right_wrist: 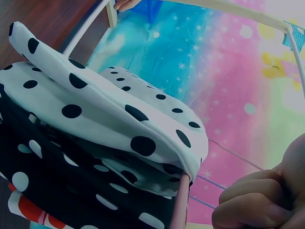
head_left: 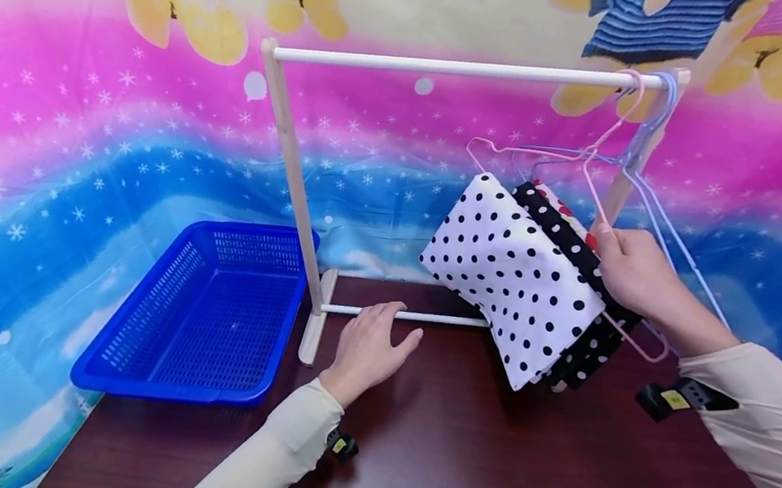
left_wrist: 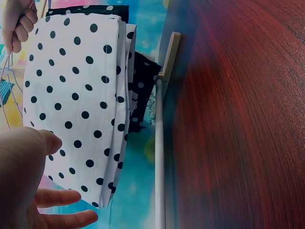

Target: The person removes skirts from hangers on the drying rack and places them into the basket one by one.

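Observation:
On the right of the head view, my right hand (head_left: 633, 268) grips the side of a pink hanger (head_left: 598, 153) whose hook is over the rack's top bar. A folded white cloth with black dots (head_left: 508, 270) is draped over that hanger and tilts down to the left. Behind it hang a black cloth with white dots (head_left: 560, 227) and a red-and-white patterned one, partly hidden, near blue hangers (head_left: 658, 204). My left hand (head_left: 371, 346) holds nothing, its fingers spread near the rack's lower bar (head_left: 425, 317). In the left wrist view its thumb overlaps the white cloth (left_wrist: 71, 95).
The wooden rack (head_left: 291, 153) with a white top bar (head_left: 463, 65) stands on a dark red-brown table (head_left: 448, 472). A blue perforated basket (head_left: 186, 395) sits left of the rack. A patterned curtain (head_left: 398, 194) hangs behind everything.

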`<state>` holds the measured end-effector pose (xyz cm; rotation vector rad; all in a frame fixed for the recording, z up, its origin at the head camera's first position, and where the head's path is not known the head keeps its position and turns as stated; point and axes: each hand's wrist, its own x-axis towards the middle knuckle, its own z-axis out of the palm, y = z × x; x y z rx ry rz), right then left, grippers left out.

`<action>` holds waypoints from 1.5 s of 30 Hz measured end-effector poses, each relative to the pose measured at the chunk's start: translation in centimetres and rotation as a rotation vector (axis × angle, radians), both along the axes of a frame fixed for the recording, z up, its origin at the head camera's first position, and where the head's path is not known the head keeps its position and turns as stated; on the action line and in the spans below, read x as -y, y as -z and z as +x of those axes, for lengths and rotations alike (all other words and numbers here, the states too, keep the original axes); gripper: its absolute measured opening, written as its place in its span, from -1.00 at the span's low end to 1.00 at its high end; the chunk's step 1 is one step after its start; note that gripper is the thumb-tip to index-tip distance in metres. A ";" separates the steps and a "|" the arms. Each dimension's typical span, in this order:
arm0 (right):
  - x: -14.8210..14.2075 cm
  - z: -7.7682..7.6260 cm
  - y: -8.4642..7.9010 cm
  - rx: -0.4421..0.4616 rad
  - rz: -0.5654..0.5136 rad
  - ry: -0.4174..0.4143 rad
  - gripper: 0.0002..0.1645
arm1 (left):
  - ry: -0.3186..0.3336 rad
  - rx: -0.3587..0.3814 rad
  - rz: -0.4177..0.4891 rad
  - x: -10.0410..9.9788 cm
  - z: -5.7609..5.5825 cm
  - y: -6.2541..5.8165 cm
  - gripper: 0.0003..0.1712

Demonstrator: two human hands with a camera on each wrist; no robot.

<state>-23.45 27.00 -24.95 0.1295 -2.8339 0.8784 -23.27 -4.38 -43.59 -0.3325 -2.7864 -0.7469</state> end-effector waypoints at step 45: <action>1.0 -0.6 0.0 -0.062 0.074 -0.068 -0.36 | -0.012 0.023 0.028 -0.3 -0.6 0.6 -0.36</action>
